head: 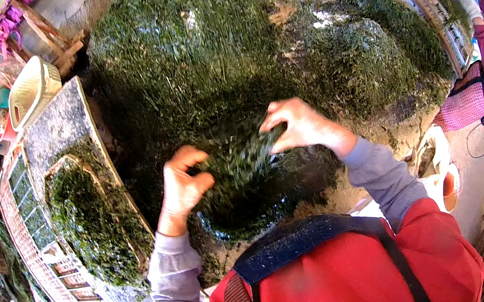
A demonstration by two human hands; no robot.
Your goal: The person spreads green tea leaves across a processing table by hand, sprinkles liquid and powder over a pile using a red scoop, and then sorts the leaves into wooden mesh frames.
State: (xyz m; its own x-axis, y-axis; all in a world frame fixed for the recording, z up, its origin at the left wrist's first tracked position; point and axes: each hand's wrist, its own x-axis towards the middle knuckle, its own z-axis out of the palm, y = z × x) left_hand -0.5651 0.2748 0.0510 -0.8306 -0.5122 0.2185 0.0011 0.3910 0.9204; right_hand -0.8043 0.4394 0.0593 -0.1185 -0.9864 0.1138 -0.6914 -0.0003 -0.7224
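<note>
A large heap of dark green, wet-looking leafy plant material point(201, 56) fills the middle of the head view. At its near side my left hand point(184, 180) is raised, thumb and fingers apart in a curve, with nothing seen in it. Opposite it, my right hand point(298, 126) has its fingers spread towards the left hand. Loose green strands point(247, 155) are blurred between the two hands; whether the right fingertips touch them I cannot tell. Below the hands lies a dark, shiny mound of the same material point(252, 207), close to my apron.
Left of the heap, a board point(52, 107) bears a frame filled with greens point(90, 226). A cream plastic basket point(34, 90) stands at the upper left. A second green mound point(357, 62) lies to the right. At the far right is a co-worker's gloved hand point(463, 0) beside a wooden frame point(423, 7).
</note>
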